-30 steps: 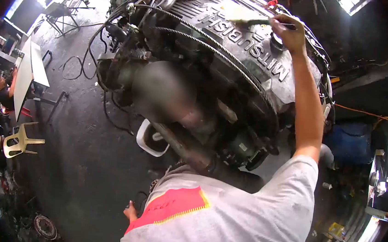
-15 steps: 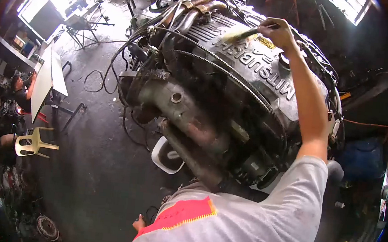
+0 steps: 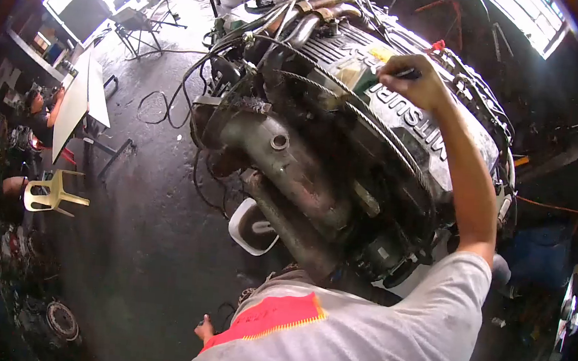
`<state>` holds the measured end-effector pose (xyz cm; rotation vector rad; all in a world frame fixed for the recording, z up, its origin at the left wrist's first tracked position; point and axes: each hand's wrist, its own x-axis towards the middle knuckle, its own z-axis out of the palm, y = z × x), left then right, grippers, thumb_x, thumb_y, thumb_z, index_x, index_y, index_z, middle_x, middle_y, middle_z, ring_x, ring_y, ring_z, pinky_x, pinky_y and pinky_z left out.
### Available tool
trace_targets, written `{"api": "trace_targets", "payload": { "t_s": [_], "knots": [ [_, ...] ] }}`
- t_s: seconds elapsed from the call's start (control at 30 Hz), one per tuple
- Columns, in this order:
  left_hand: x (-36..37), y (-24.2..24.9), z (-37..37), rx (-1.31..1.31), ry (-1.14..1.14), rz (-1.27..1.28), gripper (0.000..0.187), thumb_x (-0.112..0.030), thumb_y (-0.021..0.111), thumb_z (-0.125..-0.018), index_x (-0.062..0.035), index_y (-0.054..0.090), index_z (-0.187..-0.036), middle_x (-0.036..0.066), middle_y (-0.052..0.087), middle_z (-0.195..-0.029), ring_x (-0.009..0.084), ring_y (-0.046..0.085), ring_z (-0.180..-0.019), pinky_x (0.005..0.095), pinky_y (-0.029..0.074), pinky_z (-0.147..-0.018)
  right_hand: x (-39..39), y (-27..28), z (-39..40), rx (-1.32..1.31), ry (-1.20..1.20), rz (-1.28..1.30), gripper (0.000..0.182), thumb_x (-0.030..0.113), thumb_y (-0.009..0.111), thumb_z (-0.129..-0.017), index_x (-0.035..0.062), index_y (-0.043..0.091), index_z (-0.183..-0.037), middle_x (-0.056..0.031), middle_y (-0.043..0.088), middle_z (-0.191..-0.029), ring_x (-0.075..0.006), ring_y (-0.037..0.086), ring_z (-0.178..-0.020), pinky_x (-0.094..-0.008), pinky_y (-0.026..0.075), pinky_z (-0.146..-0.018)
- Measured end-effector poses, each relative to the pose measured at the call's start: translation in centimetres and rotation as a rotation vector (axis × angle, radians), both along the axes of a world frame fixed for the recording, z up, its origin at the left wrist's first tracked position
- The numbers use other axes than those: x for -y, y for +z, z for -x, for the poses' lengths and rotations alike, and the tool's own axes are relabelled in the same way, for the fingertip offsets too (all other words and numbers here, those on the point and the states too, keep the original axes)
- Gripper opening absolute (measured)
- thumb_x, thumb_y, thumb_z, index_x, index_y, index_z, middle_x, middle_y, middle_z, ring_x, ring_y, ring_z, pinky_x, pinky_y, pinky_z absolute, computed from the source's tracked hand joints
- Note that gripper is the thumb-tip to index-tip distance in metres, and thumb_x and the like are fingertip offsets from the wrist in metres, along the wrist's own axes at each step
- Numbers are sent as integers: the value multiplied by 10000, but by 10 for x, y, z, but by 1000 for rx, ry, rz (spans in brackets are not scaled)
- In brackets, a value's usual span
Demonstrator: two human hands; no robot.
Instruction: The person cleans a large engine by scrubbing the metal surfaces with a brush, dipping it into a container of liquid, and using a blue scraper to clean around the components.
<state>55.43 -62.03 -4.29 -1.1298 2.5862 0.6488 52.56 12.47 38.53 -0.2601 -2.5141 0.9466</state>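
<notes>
My right hand [image 3: 414, 81] is closed round the dark handle of a paint brush [image 3: 365, 84]. The brush's pale bristles point left, over the edge of a large engine's top cover [image 3: 405, 115], which has raised MITSUBISHI lettering. A braided steel cable [image 3: 382, 135] runs across the engine just below the brush. Low in the view, beside my shirt, my left hand [image 3: 205, 328] hangs with its fingers curled. Something small and dark shows at its fingertips, too little to name.
Pipes and cables [image 3: 306, 27] crowd the engine's far end. A white basin [image 3: 255, 227] sits on the floor beneath its side. Further left are a cream plastic chair [image 3: 56, 192] and a white table [image 3: 79, 104] with a person [image 3: 42, 111] behind it.
My right hand has brought the brush down and toward the near edge of the cover, closer to the cable. The view has shifted slightly; my left hand stays low.
</notes>
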Motion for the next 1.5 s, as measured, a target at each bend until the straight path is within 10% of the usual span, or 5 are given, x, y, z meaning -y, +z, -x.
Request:
{"api": "trace_targets", "payload": {
  "t_s": [0.2,0.27,1.13,1.3,1.5],
  "knots": [
    [8,-17,-9,-297,-294,102,428,-363,689,-652,54,594,-660,142,583,-604,226,522,-516,387,425,-541,-31,22,12,184,105,191,124,78,662,-628,9,607,-715,-49,595,-693,-93,548,-642,-236,453,-592],
    [-52,60,15,-33,-127,160,432,-362,684,-660,54,574,-619,123,571,-571,219,528,-514,377,426,-542,-24,8,29,180,144,159,135,74,655,-626,23,613,-743,-26,577,-651,-84,538,-584,-213,456,-532],
    [-66,100,-15,6,162,50,454,-349,696,-648,87,571,-668,135,581,-610,254,573,-574,383,444,-547,-34,9,102,172,162,408,171,-15,608,-583,27,585,-747,-16,530,-622,-76,493,-504,-192,412,-451],
    [29,-37,-51,-62,71,-102,483,-354,689,-653,110,579,-726,200,606,-735,276,582,-688,394,440,-626,-9,8,73,370,153,145,185,-21,565,-567,17,605,-743,-40,567,-642,-114,541,-562,-216,458,-507],
    [37,-53,-21,68,-138,97,541,-410,668,-657,117,585,-748,221,603,-754,276,585,-715,379,436,-649,-36,14,54,205,194,230,229,-28,571,-521,7,605,-745,-61,596,-796,-136,568,-729,-255,474,-628]
  ]
}}
